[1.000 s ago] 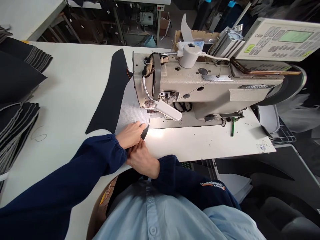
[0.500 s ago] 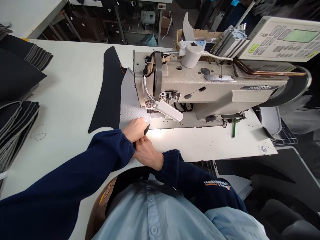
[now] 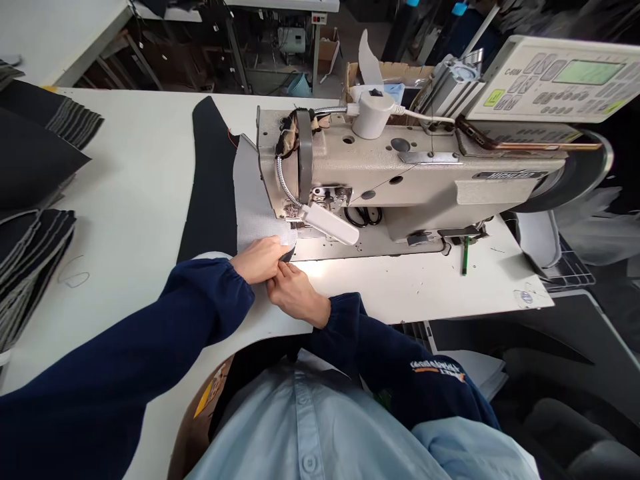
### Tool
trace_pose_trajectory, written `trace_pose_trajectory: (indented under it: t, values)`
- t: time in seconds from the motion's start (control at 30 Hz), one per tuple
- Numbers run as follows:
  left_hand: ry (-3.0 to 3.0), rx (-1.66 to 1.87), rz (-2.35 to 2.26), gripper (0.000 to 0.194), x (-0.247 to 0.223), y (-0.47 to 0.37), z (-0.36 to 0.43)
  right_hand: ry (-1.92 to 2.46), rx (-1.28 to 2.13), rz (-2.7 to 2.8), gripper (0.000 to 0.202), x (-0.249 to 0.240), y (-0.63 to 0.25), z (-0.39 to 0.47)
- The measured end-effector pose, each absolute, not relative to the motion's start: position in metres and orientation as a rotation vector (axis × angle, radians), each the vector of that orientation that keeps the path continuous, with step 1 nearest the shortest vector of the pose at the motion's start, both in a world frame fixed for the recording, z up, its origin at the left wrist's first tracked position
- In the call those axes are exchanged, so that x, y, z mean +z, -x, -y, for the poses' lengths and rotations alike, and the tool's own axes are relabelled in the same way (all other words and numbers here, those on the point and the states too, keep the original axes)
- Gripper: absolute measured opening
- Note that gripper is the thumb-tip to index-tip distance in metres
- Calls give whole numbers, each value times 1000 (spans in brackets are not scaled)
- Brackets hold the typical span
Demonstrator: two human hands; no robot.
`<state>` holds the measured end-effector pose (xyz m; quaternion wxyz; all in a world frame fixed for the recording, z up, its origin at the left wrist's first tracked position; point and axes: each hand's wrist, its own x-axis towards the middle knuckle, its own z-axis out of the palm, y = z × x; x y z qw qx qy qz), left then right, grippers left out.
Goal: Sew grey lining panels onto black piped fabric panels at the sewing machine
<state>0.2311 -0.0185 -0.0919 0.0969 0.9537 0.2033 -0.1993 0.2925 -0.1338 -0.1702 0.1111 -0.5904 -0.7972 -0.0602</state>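
A fabric panel lies on the white table with a black part on the left and a light grey mesh part reaching under the sewing machine's head. My left hand is closed on the panel's near edge, in front of the needle area. Close against it, my right hand pinches the same edge, where a bit of black fabric shows between the hands. The fingertips of both hands are partly hidden. Above them stands the beige sewing machine, with a white lamp head hanging by the needle area.
Stacks of dark cut pieces lie on the table's left side. Black-handled scissors rest behind the lamp, and a green pen lies right of the machine. A control panel and a phone sit atop the machine.
The view has shifted slightly. The panel has slid a little left relative to the machine, and both hands have moved slightly with it, still at its near edge.
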Motion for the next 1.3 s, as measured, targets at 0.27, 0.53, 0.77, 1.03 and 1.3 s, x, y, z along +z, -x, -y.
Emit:
trace_pose_trajectory:
  t: [0.27, 0.53, 0.77, 1.03, 1.3]
  values:
    - [-2902, -542, -651, 31, -100, -244, 22, 1664, -211, 2292, 24, -181, -291, 140]
    - [-2811, -386, -795, 33, -111, -253, 18, 1749, -301, 2197, 25, -186, -298, 139]
    - [-2687, -179, -858, 30, -125, -259, 12, 1800, -279, 2188, 29, -183, -313, 140]
    - [-2741, -201, -826, 33, -124, -232, 25, 1845, -236, 2125, 39, -194, -318, 139]
    - [-2829, -222, -781, 31, -114, -224, 41, 1907, -106, 2106, 37, -186, -320, 140]
